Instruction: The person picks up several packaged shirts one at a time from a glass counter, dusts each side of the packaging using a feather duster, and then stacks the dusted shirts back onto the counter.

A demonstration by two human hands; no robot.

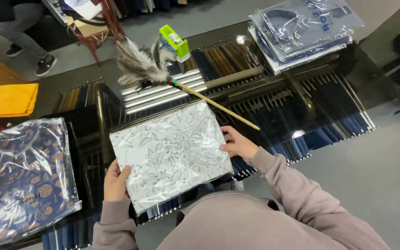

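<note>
On the glass worktop (pixel 302 99), the white leaf-patterned packet (pixel 170 155) lies before me. My left grip (pixel 115 181) pinches its 8 o'clock corner; my right grip (pixel 238 144) pinches its 3 o'clock edge. A feather duster (pixel 163 76) lies at 12 o'clock.

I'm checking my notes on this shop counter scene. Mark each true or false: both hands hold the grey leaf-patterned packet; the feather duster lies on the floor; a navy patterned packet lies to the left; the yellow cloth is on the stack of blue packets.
1. Both hands, left hand and right hand, hold the grey leaf-patterned packet: true.
2. False: the feather duster lies on the glass counter.
3. Navy patterned packet at left: true.
4. False: the yellow cloth lies far left, apart from the stack of blue packets.
</note>
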